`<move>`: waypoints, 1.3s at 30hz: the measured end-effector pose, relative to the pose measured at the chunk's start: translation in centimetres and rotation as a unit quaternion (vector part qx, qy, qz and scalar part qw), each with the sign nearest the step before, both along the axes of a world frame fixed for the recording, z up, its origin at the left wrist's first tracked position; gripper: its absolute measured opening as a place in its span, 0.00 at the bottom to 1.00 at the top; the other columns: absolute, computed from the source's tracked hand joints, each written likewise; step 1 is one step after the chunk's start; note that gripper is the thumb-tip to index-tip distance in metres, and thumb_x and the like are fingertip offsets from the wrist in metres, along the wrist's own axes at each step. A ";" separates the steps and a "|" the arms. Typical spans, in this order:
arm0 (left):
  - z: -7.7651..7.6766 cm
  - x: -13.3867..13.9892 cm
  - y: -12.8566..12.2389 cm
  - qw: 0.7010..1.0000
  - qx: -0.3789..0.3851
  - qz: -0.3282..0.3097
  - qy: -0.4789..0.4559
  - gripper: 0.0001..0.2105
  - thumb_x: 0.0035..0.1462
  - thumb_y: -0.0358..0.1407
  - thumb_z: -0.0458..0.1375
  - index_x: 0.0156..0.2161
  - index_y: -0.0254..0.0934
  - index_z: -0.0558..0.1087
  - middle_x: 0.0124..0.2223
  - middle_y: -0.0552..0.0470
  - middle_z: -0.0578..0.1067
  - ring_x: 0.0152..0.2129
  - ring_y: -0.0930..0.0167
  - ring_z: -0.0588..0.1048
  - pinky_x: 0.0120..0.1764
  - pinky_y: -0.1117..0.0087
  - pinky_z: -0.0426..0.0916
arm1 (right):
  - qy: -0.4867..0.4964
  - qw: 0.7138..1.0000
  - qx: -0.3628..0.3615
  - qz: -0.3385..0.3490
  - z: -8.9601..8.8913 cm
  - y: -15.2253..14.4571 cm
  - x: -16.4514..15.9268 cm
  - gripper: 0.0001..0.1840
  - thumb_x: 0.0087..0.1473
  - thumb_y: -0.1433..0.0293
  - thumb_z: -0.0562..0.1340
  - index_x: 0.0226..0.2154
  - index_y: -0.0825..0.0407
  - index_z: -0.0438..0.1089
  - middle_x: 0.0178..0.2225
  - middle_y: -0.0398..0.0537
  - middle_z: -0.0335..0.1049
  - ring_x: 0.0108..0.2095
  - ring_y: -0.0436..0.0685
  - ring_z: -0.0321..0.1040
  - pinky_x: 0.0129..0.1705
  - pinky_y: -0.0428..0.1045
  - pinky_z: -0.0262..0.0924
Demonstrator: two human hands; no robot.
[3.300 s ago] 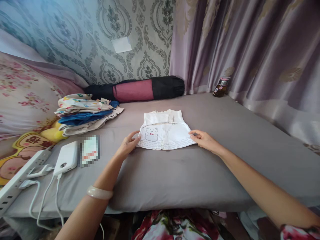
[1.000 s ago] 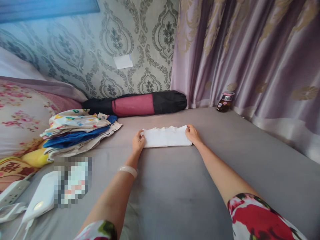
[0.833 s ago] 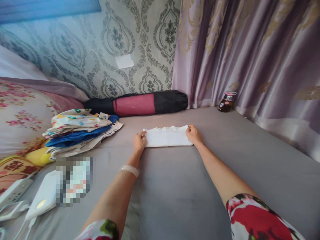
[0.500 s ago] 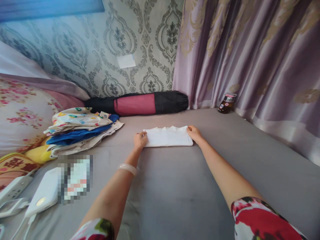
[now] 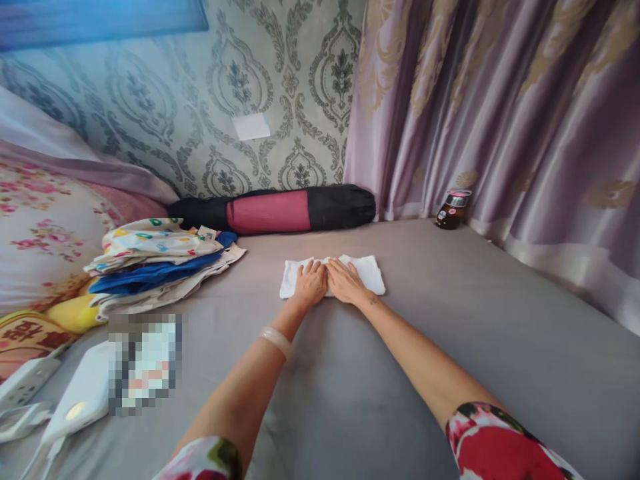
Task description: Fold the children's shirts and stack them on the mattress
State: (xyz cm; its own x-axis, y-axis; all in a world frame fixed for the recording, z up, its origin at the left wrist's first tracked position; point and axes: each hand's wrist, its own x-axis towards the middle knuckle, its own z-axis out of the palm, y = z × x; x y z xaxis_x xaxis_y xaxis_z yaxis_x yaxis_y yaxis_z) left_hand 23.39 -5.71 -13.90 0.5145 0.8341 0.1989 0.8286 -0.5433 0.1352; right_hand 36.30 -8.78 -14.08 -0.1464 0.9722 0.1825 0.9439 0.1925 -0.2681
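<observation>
A white cloth (image 5: 367, 275), folded into a flat rectangle, lies on the grey bed sheet (image 5: 340, 380) ahead of me. My left hand (image 5: 311, 283) rests flat on its middle, fingers stretched out and pointing away from me. Right beside it, my right hand (image 5: 345, 280) also lies flat on the cloth, fingertips close to the left hand. Neither hand grips anything. The cloth's left and right ends show on either side, while its centre is hidden under my palms. Whether it is a garment or a towel, I cannot tell.
To the left is a stack of folded clothes (image 5: 155, 263) beside a floral pillow (image 5: 45, 233). A black and red long bag (image 5: 270, 212) lies along the wall. A dark bottle (image 5: 451, 212) stands by the curtain (image 5: 480, 120). At near left are a power strip (image 5: 27, 383) and a white device (image 5: 87, 387).
Both hands have let go of the cloth's two ends and moved inward to its middle, where they now lie flat. The cloth stays in place.
</observation>
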 end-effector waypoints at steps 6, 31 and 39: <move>-1.1 -0.4 0.9 0.998 -0.053 0.023 -0.011 0.21 0.67 0.37 0.40 0.62 0.39 0.60 0.66 0.46 0.60 0.64 0.63 0.55 0.63 0.52 0.50 | -0.002 1.000 0.004 -0.003 -0.9 0.6 0.1 0.28 0.63 0.69 0.44 0.63 0.56 0.56 0.65 0.54 0.53 0.66 0.59 0.46 0.65 0.60 0.39; -1.5 -3.4 2.7 0.998 -0.039 0.054 0.022 0.24 0.67 0.42 0.39 0.64 0.38 0.58 0.66 0.42 0.59 0.64 0.60 0.55 0.63 0.53 0.48 | -0.005 0.995 -0.024 -0.094 -1.1 0.7 2.0 0.29 0.64 0.64 0.45 0.64 0.54 0.56 0.67 0.50 0.50 0.67 0.60 0.43 0.66 0.60 0.36; -1.8 -5.3 2.5 0.996 -0.058 0.074 -0.007 0.24 0.67 0.44 0.40 0.64 0.40 0.59 0.68 0.44 0.55 0.66 0.60 0.51 0.63 0.54 0.49 | -0.040 0.992 -0.016 -0.116 -1.4 0.3 3.1 0.29 0.65 0.64 0.44 0.64 0.58 0.55 0.67 0.52 0.49 0.66 0.61 0.44 0.66 0.59 0.36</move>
